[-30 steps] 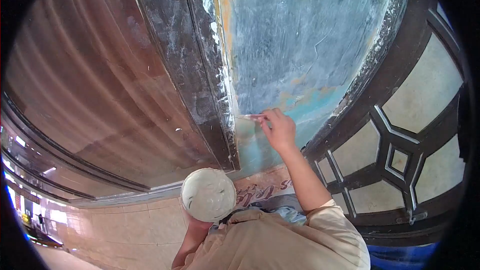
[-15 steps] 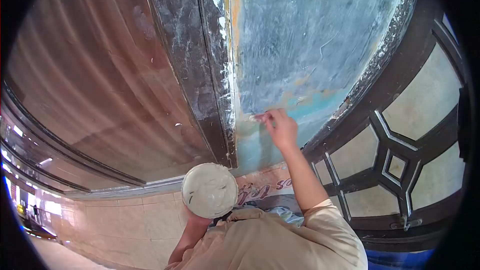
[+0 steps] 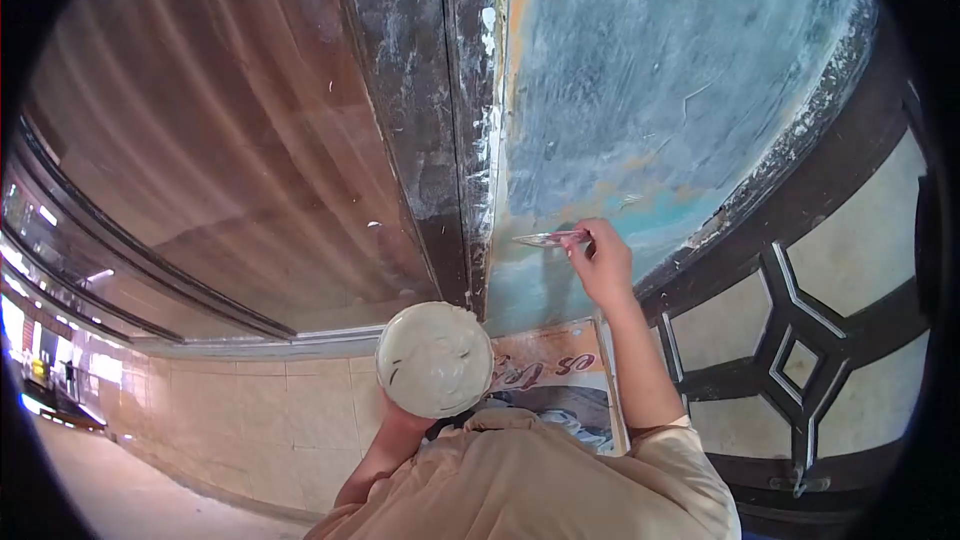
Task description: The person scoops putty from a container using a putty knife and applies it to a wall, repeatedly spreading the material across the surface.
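My left hand [image 3: 408, 414] holds a round tub [image 3: 436, 360] of pale, creamy paste from below, near the foot of the dark wooden frame [image 3: 425, 170]. Pinched in my right hand [image 3: 602, 258] is a putty knife [image 3: 548, 239], its thin blade pointing left at the lower part of the blue-grey wall [image 3: 610, 120]. Whether the blade touches the wall I cannot tell. White paste smears [image 3: 488, 130] run along the joint between frame and wall, beside an orange-brown strip.
A brown glazed panel [image 3: 210, 160] fills the left. On the right stands a dark door [image 3: 860, 320] with pale panes and a latch. Below the wall lies a printed sheet [image 3: 560, 370]. Tiles [image 3: 270, 405] cover the lower left.
The view has shifted, so the wall and frame sit further right. My right hand has drawn away from the frame's edge, and the knife blade shows more clearly. The printed sheet is more visible.
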A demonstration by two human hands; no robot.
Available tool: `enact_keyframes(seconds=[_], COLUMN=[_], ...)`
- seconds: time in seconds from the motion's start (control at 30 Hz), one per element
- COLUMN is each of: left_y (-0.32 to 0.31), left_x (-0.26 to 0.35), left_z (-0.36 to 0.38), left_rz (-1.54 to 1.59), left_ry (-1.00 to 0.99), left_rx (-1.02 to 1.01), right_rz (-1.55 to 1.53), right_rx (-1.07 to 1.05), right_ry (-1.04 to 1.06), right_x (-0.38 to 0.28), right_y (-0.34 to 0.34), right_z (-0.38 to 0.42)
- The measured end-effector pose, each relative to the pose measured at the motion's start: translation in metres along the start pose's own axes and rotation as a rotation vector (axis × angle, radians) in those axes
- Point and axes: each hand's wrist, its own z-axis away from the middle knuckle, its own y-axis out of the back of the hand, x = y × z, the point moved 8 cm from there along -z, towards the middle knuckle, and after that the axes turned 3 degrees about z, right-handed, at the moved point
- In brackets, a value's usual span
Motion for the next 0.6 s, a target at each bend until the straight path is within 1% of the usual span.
enact_keyframes(seconds=[0.03,0.13,0.17,0.2,0.23,0.27,0.3,0.33,0.37,0.4,0.43,0.47,0.53,0.57,0.6], left_y=[-0.015,-0.034,-0.032,-0.029,-0.03,-0.033,-0.038,-0.044,-0.051,-0.061,-0.073,-0.084,-0.097,-0.099,-0.097], left_x=[0.001,-0.003,-0.005,-0.002,0.001,0.0,-0.002,-0.003,-0.003,-0.012,-0.019,-0.016,-0.022,-0.023,-0.026], left_z=[-0.004,-0.013,-0.013,-0.012,-0.011,-0.012,-0.016,-0.02,-0.022,-0.026,-0.029,-0.03,-0.031,-0.032,-0.032], left_rz=[0.155,0.13,0.136,-0.148,-0.434,-0.429,-0.426,-0.423,-0.419,-0.093,0.232,0.235,0.343,0.344,0.364], left_ry=[-0.022,-0.014,-0.028,-0.125,-0.221,-0.236,-0.213,-0.192,-0.206,-0.109,-0.011,-0.026,0.067,0.053,0.065], left_rx=[-0.112,-0.073,-0.068,-0.063,-0.054,-0.047,-0.049,-0.051,-0.044,-0.087,-0.133,-0.13,-0.078,-0.073,-0.025], right_rz=[-0.003,-0.2,-0.216,-0.218,-0.135,-0.052,0.007,0.003,0.047,0.092,0.156,0.15,0.135,0.155,0.144], right_rx=[-0.008,-0.169,-0.192,-0.204,-0.198,-0.187,-0.223,-0.229,-0.241,-0.251,-0.177,-0.181,-0.107,-0.104,-0.107], right_ry=[0.006,0.268,0.44,0.451,0.626,0.803,0.893,0.909,1.039,1.169,1.252,1.266,1.391,1.445,1.455], right_x=[-0.011,-0.066,-0.089,-0.1,-0.122,-0.141,-0.151,-0.157,-0.168,-0.176,-0.182,-0.184,-0.187,-0.189,-0.191], right_y=[0.011,0.033,0.042,0.047,0.052,0.056,0.057,0.061,0.063,0.062,0.063,0.06,0.056,0.058,0.058], right_z=[-0.004,-0.012,-0.011,-0.012,-0.006,0.001,0.005,0.004,0.011,0.018,0.022,0.022,0.028,0.034,0.038])
